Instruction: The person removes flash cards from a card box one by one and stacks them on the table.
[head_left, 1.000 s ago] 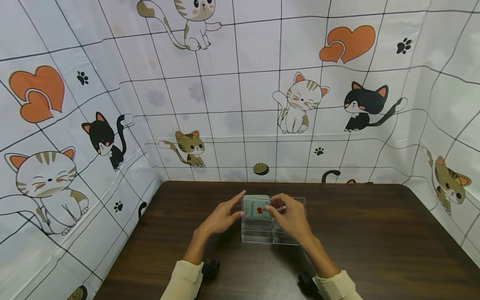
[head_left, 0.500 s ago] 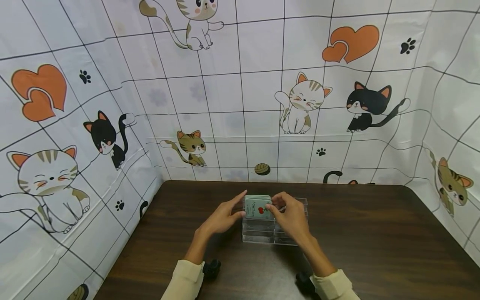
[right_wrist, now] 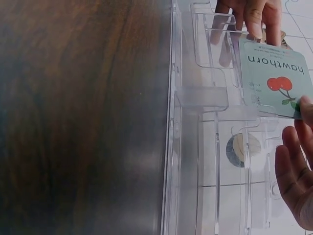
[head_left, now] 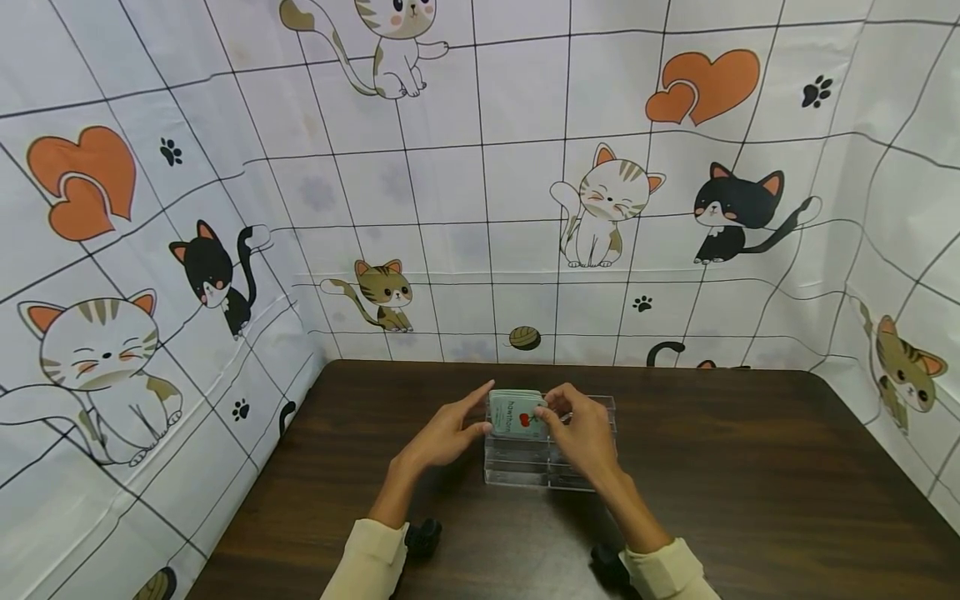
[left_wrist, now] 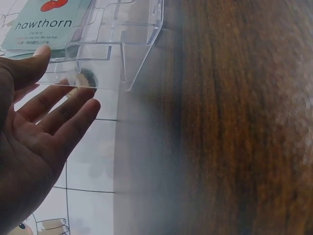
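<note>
Cards (head_left: 516, 414) stand as a small stack in the back-left slot of the clear acrylic holder (head_left: 551, 467), which sits on the dark wooden desk (head_left: 750, 467) about midway across it, and we see the front one reads "hawthorn" above a red fruit. We judge the main risk to be the stack fanning or tipping out of the slot: it sticks up above the holder's rim and is steadied only from the sides, so an uneven squeeze could spill cards onto the desk or into a neighbouring compartment. The holder looks light, and a sideways push from either hand could also slide it across the smooth wood. Our left hand (head_left: 442, 435) lies with fingers (left_wrist: 58, 110) straight and relaxed, spread a little, its thumb tip touching the left edge of the stack. Our right hand (head_left: 581, 437) has its fingers curled, pinching the right edge of the cards between thumb and fingertips (right_wrist: 293, 161), above the holder.
</note>
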`<state>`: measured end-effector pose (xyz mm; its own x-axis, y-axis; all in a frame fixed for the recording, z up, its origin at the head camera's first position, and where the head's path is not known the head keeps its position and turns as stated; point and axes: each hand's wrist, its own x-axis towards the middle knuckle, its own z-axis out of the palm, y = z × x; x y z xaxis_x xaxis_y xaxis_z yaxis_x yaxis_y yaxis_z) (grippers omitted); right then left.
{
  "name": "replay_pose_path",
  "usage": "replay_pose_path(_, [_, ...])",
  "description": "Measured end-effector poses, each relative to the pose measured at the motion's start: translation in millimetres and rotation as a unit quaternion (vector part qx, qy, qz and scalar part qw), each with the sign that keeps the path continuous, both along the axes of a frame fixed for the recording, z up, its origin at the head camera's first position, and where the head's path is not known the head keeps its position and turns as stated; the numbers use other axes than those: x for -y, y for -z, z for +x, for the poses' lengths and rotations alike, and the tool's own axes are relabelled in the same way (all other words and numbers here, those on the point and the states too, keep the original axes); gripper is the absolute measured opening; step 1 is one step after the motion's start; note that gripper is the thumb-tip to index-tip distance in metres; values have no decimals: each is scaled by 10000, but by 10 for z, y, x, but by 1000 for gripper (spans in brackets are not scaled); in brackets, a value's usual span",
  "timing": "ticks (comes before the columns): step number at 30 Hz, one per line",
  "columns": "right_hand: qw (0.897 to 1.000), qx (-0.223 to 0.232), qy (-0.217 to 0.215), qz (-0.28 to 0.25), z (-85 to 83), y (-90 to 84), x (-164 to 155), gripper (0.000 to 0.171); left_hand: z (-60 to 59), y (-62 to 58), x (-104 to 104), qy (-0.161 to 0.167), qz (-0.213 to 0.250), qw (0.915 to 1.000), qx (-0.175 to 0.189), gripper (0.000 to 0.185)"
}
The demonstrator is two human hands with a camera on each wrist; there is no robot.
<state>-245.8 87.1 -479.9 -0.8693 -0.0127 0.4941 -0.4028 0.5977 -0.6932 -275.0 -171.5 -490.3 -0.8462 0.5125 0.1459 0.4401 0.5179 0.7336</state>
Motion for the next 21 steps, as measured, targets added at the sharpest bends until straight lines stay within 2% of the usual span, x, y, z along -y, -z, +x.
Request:
replay_pose_path(9, [10000,-16,69,-56,4,-29,-41,15,2,-5,-2,-9,61,10000,-24,72])
replay_pose_path(14, [9996,58,-6,-260,-5,-46,-75,14,-2,-8,-5,-5,63,10000,-15,71])
replay_pose_path(21, [9988,-65,-87,-485,-1,-57,-117,12,-8,5,-2,35,22,10000,-48,72])
